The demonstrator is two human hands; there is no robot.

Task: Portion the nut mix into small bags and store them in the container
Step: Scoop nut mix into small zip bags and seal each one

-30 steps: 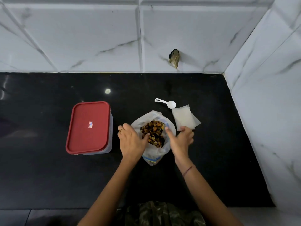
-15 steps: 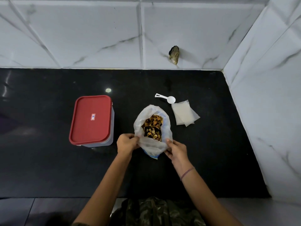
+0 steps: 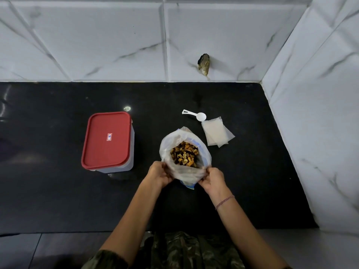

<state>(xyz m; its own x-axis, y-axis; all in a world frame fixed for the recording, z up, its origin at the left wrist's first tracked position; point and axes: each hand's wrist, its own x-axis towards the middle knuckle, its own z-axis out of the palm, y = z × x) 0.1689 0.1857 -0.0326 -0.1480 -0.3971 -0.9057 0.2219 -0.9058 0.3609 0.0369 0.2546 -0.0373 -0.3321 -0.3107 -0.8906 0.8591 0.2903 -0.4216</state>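
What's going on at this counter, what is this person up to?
A person is getting ready to portion out snacks. Their left hand and right hand each grip the near edge of a plastic bag, holding it open over the nut mix inside. On the black counter, a white scoop and a stack of small bags lie untouched behind it. The container stands to the left with its red lid on. Nothing is portioned yet.
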